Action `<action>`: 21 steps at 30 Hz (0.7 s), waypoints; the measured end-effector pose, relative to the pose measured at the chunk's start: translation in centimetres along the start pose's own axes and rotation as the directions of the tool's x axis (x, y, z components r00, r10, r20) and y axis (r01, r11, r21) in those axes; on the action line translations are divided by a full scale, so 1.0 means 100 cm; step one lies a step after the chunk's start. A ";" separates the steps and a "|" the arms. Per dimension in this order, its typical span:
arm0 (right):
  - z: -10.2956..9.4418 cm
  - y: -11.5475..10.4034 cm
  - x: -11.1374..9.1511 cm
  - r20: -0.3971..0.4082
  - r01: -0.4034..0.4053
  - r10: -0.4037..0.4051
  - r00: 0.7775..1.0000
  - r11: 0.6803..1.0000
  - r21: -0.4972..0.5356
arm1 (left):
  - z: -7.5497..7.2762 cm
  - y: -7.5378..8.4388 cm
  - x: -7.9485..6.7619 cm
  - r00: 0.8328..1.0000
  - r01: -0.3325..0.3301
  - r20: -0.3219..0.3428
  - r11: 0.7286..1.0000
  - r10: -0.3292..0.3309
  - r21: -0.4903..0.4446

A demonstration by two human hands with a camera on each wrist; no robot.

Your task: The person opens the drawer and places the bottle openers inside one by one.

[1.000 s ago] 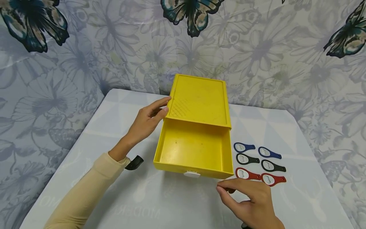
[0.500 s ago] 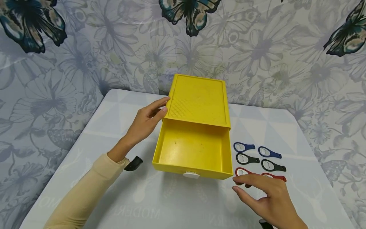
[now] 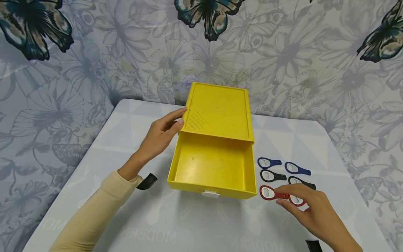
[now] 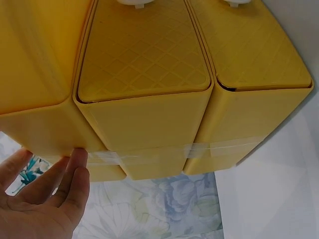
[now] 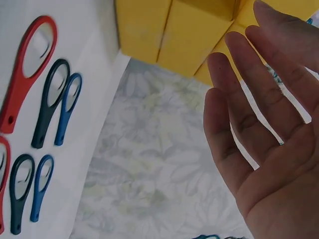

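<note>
A yellow drawer unit stands on the table with its top drawer pulled out. My left hand touches the unit's left side with extended fingertips; the left wrist view shows the fingers against the yellow wall. My right hand hovers over two red ring-headed tools resembling bottle openers. Its thumb and index finger are apart beside the nearer red handle, and the other red tool is partly hidden. In the right wrist view the right hand's fingers look straight and hold nothing.
Two blue openers and two dark ones lie in rows behind the red pair. Two lower drawers appear shut in the left wrist view, with clear tape across the unit. A patterned wall rises behind the table.
My right hand has moved right, from near the drawer's front corner to the red openers, and its thumb and index finger have parted. The left hand stays at the unit's side.
</note>
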State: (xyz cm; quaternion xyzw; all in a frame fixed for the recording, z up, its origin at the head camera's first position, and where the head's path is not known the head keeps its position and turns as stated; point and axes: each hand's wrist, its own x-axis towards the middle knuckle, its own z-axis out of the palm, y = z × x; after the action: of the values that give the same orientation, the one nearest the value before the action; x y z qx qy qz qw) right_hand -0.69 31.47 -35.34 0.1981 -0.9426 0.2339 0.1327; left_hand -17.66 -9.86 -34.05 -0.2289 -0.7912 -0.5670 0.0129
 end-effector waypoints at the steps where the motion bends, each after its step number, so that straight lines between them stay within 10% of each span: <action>1: 0.000 0.004 -0.002 0.000 -0.013 0.013 1.000 1.000 -0.012 | 0.000 0.000 0.000 1.000 0.000 0.000 1.000 0.000 0.001; 21: 0.009 0.097 -0.035 0.090 -0.218 0.229 0.969 0.969 -0.119 | 0.000 -0.001 0.000 1.000 -0.004 -0.001 1.000 0.004 0.023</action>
State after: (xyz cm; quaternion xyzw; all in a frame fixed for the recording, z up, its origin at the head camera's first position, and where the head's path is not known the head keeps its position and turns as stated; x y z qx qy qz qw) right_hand -1.95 39.98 -41.04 0.0948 -0.9757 0.1857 0.0674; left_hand -17.74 -9.88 -34.13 -0.2300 -0.7973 -0.5578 0.0172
